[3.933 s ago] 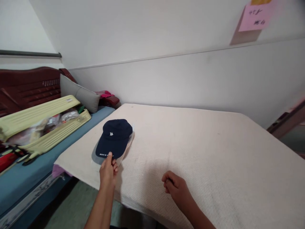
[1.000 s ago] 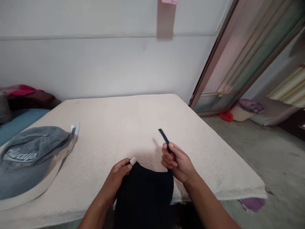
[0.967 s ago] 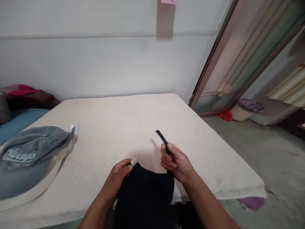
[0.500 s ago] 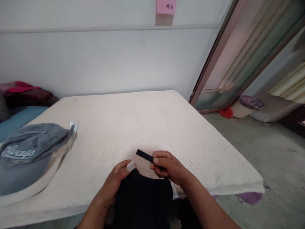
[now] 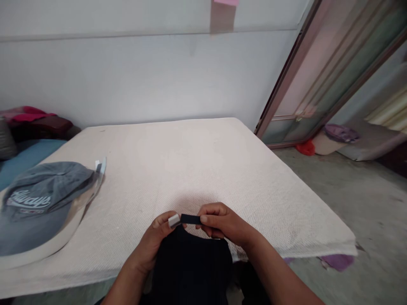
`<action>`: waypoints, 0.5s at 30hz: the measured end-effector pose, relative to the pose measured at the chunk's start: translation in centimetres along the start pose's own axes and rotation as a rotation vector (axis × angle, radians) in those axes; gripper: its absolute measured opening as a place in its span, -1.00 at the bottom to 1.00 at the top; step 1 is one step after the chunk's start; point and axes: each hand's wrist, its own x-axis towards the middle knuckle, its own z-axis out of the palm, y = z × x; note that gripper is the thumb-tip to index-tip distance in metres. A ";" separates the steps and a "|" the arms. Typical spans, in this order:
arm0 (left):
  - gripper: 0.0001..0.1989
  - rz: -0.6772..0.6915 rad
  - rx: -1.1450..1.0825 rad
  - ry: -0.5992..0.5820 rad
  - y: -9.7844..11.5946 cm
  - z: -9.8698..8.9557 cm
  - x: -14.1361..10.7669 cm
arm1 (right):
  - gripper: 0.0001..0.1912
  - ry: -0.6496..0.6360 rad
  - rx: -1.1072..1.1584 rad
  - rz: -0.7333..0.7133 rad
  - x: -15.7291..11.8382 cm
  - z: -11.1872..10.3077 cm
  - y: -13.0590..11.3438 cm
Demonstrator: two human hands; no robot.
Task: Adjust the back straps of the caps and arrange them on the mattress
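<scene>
A black cloth item (image 5: 193, 271), by its curved opening apparently a cap, is at the bottom middle in front of me; its lower part runs out of view. My left hand (image 5: 157, 237) pinches its left upper corner. A small white piece (image 5: 174, 220) sits at that thumb tip; whether it is a tab or a wrapping I cannot tell. Between finger and thumb my right hand (image 5: 219, 222) grips a short black strap (image 5: 190, 219). The strap's free end lies level, close beside the white piece; whether they touch is unclear.
A grey cap (image 5: 47, 190) with white lettering rests at the left on the pale-covered table (image 5: 178, 156). Beyond it are a blue surface (image 5: 38, 150) and a pink cloth (image 5: 28, 113). A white wall stands behind. Right, on the floor, is a bin (image 5: 330, 142).
My right hand has brought the strap left and down, turning it from slanted to nearly level, its end now by my left thumb. My left hand holds its place. The view has tilted slightly.
</scene>
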 end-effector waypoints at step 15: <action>-0.83 -0.047 0.116 -0.092 0.1 0.4 -0.3 | -0.76 -0.030 -0.075 -0.039 0.0 0.1 -0.2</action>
